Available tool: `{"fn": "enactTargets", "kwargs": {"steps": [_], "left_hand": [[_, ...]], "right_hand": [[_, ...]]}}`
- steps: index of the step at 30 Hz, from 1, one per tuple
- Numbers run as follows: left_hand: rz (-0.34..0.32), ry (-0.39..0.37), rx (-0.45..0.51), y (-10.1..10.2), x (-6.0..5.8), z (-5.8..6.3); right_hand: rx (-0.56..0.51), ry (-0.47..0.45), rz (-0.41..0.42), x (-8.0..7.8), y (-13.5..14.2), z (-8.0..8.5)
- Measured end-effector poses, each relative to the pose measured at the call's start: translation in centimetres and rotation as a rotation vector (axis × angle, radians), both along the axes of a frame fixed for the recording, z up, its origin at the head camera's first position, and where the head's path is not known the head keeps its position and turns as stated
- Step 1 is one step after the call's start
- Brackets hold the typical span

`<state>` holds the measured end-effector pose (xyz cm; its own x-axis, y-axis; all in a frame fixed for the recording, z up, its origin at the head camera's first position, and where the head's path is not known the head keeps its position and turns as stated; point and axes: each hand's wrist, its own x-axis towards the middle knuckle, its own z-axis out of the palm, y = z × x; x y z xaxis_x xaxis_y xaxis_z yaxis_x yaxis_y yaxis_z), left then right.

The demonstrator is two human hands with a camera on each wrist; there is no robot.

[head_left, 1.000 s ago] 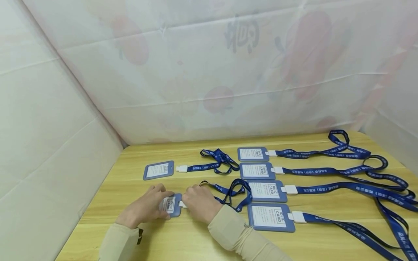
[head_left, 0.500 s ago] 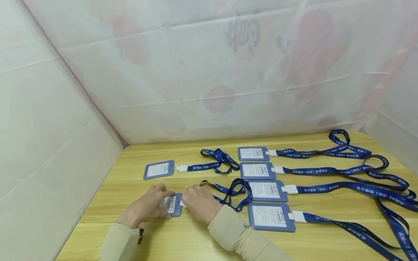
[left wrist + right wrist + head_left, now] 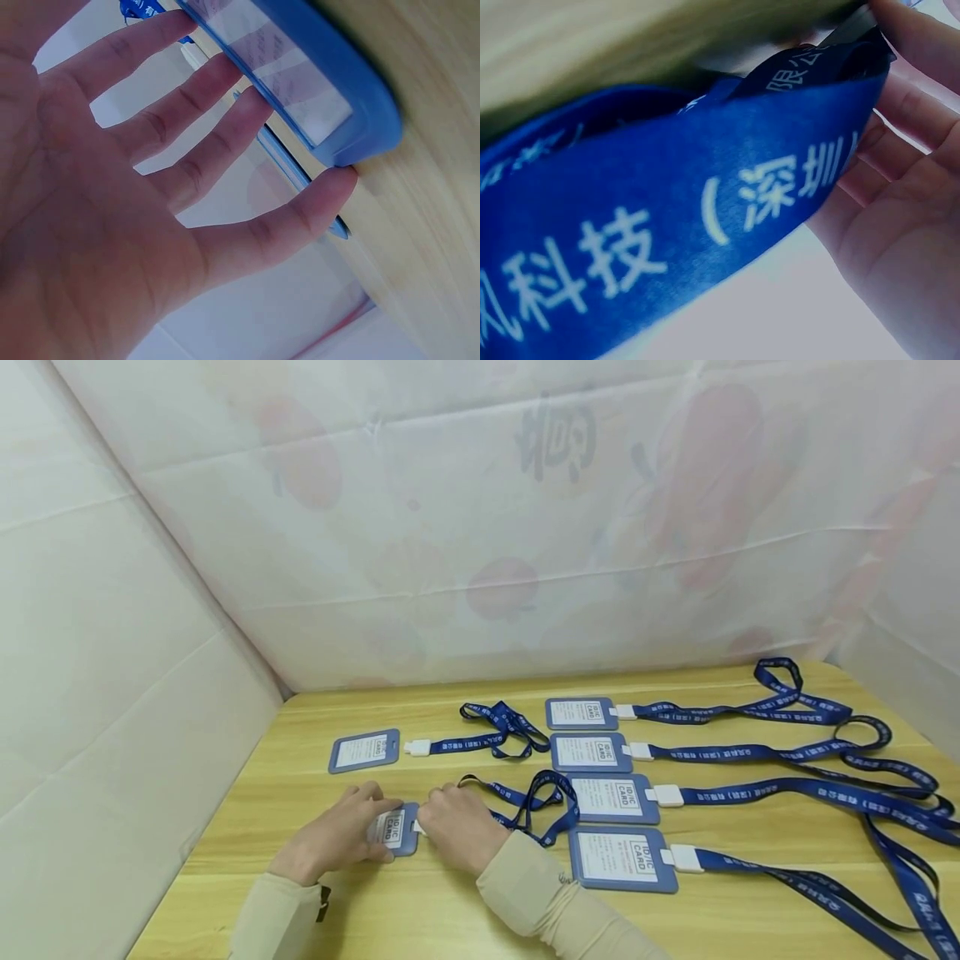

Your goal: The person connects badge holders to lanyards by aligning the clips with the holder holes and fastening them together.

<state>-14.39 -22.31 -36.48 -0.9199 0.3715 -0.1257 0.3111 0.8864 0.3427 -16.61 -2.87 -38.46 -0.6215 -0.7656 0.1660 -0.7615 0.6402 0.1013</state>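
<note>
Near the table's front, my left hand (image 3: 330, 837) holds a blue badge holder (image 3: 407, 832) by its long edges, thumb on the near side and fingers on the far side. Its white card reads ID/IC CARD; the hand covers the left part. In the left wrist view, fingertips meet the rim of the badge holder (image 3: 375, 112). My right hand (image 3: 459, 827) pinches the white clip (image 3: 420, 828) at the badge's slotted end, mostly hidden by the fingers. From that clip a blue lanyard (image 3: 557, 778) loops rightward. In the right wrist view the printed lanyard (image 3: 667, 240) runs up to the fingers.
Behind the hands lie another badge holder (image 3: 364, 751) and a separate lanyard with white clip (image 3: 420, 747). On the right, several badge holders with lanyards attached lie in a column, the nearest badge holder (image 3: 622, 860) beside my right sleeve. A printed cloth (image 3: 450, 527) hangs behind the table.
Both hands stay in place on the badge holder and clip. The badge holder shows only a very slight shift; everything else lies as before.
</note>
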Motion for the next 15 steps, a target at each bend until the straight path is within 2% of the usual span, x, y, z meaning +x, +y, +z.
{"fn": "enactTargets", "kwargs": {"steps": [15], "left_hand": [[0.026, 0.017, -0.030, -0.01, -0.11, -0.25]], "right_hand": [[-0.010, -0.013, -0.015, -0.43, 0.04, -0.01]]}}
